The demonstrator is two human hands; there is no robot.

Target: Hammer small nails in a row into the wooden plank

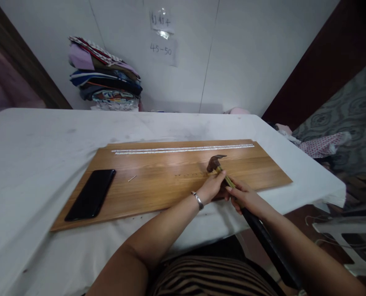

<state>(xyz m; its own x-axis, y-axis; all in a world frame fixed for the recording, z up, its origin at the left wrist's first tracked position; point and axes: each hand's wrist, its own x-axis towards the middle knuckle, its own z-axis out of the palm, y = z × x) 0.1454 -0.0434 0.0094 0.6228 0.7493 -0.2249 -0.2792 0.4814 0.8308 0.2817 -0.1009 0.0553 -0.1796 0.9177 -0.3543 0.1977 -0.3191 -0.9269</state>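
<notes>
A claw hammer with a rusty brown head and a long black grip slants over the front right part of a wooden board. My right hand is closed around its handle, partway between head and grip. Close to the hammer head, my left hand has its thumb against the yellowish neck of the handle; its other fingers are mostly hidden below. A single nail lies on the board's left half. Small dark marks run across the middle of the board.
A black phone lies on the board's left end, and two white measuring strips run along its far edge. White cloth covers the table. Folded fabrics are stacked by the wall. A white plastic chair stands at right.
</notes>
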